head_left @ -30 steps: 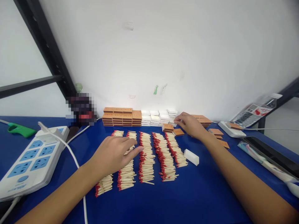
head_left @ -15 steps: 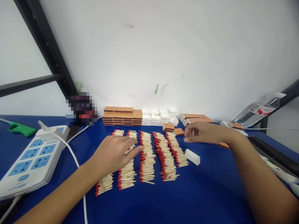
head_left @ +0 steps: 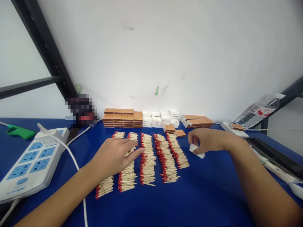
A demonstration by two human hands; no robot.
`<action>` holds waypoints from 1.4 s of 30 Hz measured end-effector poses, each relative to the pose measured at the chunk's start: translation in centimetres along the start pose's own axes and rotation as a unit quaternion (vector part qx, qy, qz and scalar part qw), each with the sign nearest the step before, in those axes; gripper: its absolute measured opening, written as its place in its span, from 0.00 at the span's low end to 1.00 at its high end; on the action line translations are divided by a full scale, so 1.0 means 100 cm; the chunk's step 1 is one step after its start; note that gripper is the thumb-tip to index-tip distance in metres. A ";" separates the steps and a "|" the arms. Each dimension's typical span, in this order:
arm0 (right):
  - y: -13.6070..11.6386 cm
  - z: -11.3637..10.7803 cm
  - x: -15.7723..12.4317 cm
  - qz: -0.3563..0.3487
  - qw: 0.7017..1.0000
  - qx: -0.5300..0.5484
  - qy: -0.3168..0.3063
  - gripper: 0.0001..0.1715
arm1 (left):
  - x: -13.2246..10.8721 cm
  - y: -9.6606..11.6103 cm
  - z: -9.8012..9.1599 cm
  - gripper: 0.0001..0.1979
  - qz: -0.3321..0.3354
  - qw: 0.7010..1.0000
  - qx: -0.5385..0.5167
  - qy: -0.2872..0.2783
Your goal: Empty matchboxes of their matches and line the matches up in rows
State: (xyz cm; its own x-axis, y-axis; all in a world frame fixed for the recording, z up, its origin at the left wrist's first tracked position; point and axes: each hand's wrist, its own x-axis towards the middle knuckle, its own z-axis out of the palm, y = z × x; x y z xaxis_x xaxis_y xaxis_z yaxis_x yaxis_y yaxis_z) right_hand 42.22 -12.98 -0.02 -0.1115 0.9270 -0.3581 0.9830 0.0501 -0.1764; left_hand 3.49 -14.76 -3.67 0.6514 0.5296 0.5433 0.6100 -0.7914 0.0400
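Note:
My right hand point(head_left: 207, 138) grips a small white matchbox tray point(head_left: 201, 155) between thumb and fingers, to the right of the matches. The fingers hide part of the tray. Several columns of red-tipped matches point(head_left: 148, 167) lie on the blue table point(head_left: 196, 198). Across the two leftmost columns rests my left hand point(head_left: 118, 156), palm down, with its fingers extended and thumb apart. It covers the middle of those columns. Two orange matchbox sleeves, a nearer one point(head_left: 181, 133) and one beside it point(head_left: 169, 128), lie just beyond the rightmost column.
Stacked orange matchboxes point(head_left: 123, 119) and white trays point(head_left: 156, 120) line the wall. More orange boxes point(head_left: 199, 121) lie to their right. A power strip point(head_left: 30, 164) with a white cable and a green-handled tool point(head_left: 21, 131) occupy the left. At right are a plastic bottle point(head_left: 260, 110) and a dark phone-like slab point(head_left: 276, 156).
My right hand has come down onto the white tray and taken hold of it; the tray has turned slightly. My left hand has stayed over the matches. The view has shifted a little.

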 end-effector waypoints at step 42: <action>0.022 0.014 0.079 -0.132 0.923 -0.038 0.359 0.13 | 0.001 0.002 -0.003 0.22 -0.008 1.000 -0.001 -0.007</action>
State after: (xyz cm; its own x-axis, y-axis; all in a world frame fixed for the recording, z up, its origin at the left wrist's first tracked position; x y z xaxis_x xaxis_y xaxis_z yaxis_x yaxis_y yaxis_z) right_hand 43.26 -6.12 -4.54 -0.2506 0.8851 0.3922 0.9455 0.3108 -0.0971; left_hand 3.53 -14.93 -3.35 0.6475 0.5473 0.5302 0.6200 -0.7829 0.0510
